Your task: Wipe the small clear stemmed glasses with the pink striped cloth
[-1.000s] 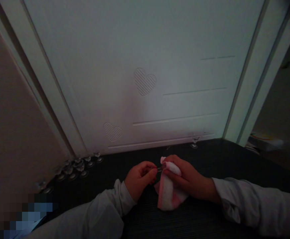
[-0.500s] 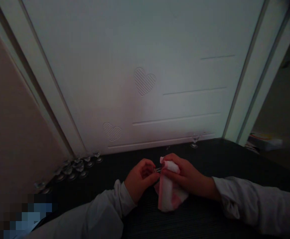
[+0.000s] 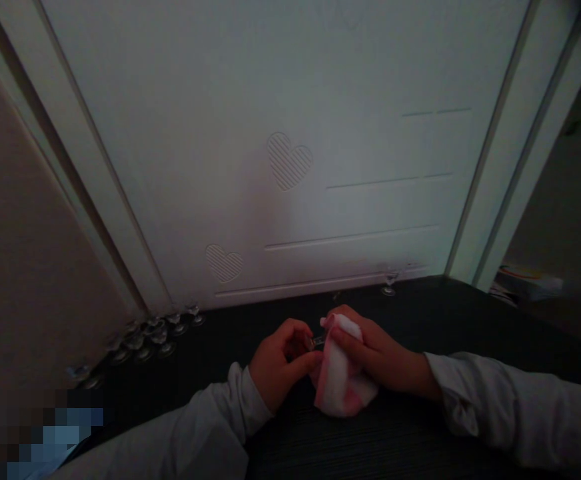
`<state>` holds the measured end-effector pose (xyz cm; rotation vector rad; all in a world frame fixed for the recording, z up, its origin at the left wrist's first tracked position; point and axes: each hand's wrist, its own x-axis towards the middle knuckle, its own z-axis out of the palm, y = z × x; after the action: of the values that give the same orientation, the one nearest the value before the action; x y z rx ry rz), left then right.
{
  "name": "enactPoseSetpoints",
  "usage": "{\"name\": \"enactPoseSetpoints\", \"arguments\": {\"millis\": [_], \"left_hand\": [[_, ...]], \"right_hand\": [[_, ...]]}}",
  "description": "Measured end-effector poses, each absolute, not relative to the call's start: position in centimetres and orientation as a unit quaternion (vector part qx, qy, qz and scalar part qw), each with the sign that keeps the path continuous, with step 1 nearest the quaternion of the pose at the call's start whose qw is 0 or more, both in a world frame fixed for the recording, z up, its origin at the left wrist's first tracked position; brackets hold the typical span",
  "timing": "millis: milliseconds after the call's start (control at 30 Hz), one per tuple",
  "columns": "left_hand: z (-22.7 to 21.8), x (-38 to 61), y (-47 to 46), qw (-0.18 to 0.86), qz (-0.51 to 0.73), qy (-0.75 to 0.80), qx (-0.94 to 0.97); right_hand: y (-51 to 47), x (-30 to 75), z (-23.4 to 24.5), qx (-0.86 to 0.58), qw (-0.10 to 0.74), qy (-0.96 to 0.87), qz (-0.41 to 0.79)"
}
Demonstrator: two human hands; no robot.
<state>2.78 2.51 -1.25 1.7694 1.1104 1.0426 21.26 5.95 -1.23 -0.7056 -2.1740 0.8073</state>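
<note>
My left hand (image 3: 281, 360) pinches the base of a tiny clear stemmed glass (image 3: 317, 342) over the dark table. My right hand (image 3: 375, 357) is closed around a white and pink cloth (image 3: 341, 380), which wraps the other end of the glass. Both hands sit close together near the table's middle, and both sleeves are pale grey. The glass is mostly hidden by cloth and fingers.
Several small clear stemmed glasses (image 3: 153, 333) are bunched at the back left of the dark table (image 3: 420, 320). One more glass (image 3: 389, 283) stands alone at the back right. A white door with heart patterns (image 3: 289, 160) rises right behind the table.
My hands stayed in place. The cloth shifted slightly around the glass, and my left fingers turned a little.
</note>
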Motion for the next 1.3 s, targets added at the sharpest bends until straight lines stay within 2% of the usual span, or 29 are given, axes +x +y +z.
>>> {"name": "enactPoseSetpoints", "arguments": {"millis": [133, 300, 433, 900, 1300], "left_hand": [[-1.1, 2.9, 2.7, 0.427, 0.429, 0.432, 0.668], [-0.8, 2.9, 2.6, 0.433, 0.426, 0.448, 0.656], [-0.9, 3.0, 2.6, 0.437, 0.419, 0.452, 0.655], [-1.3, 2.8, 3.0, 0.465, 0.428, 0.458, 0.625], [-1.2, 2.5, 3.5, 0.453, 0.413, 0.47, 0.635]], "right_hand": [[6.0, 21.0, -1.2, -0.267, 0.376, -0.839, 0.288], [6.0, 21.0, -1.1, -0.274, 0.357, -0.846, 0.286], [6.0, 21.3, -1.2, -0.281, 0.335, -0.843, 0.314], [6.5, 21.4, -2.1, -0.237, 0.374, -0.802, 0.402], [5.2, 21.0, -0.8, -0.239, 0.349, -0.785, 0.454]]}}
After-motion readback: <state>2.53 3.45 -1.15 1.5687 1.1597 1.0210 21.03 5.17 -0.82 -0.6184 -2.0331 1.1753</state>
